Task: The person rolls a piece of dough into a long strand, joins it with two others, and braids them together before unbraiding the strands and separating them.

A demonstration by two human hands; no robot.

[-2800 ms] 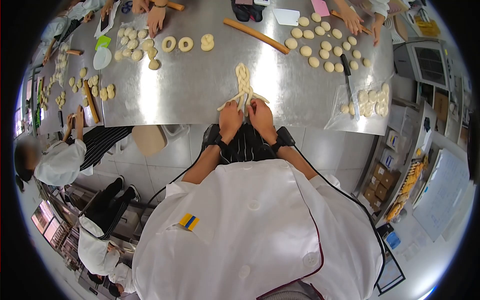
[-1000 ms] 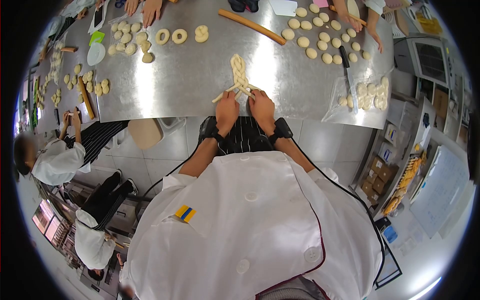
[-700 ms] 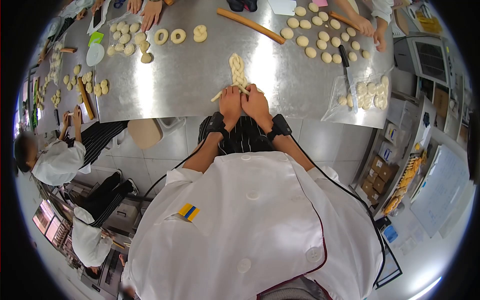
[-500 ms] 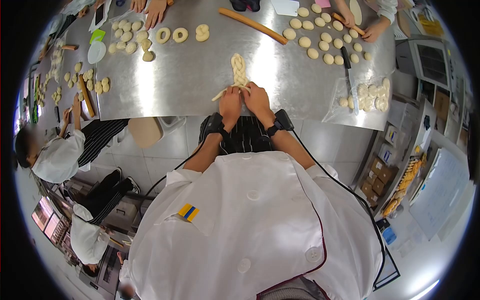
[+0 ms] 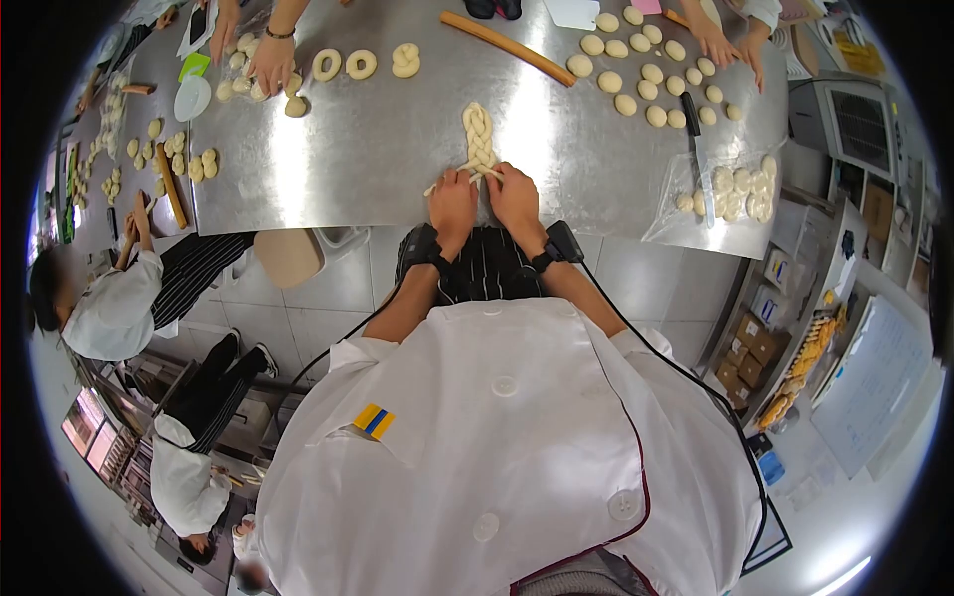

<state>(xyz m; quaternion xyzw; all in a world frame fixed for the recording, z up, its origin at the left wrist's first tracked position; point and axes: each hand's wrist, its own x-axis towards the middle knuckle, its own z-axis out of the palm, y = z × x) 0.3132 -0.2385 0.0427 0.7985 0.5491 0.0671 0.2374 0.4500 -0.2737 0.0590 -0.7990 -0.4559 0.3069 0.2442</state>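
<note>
A pale braided dough (image 5: 478, 137) lies on the steel table (image 5: 378, 149), its plaited part pointing away from me. Its loose strand ends fan out at the near end. My left hand (image 5: 452, 202) pinches the left strands. My right hand (image 5: 517, 197) pinches the right strands beside it. Both hands sit close together at the table's near edge, each wrist wearing a black band with a cable.
Dough balls (image 5: 646, 84), a long wooden rolling pin (image 5: 507, 48), a knife (image 5: 696, 149) and bagged dough (image 5: 735, 194) lie to the right. Ring-shaped doughs (image 5: 343, 64) and a knot (image 5: 404, 59) lie far left. Other people's hands (image 5: 268, 62) work across the table; a seated person (image 5: 109, 298) is left.
The braid has grown longer and the loose ends shorter. My hands spread apart, came together over the strands, and now hold them side by side.
</note>
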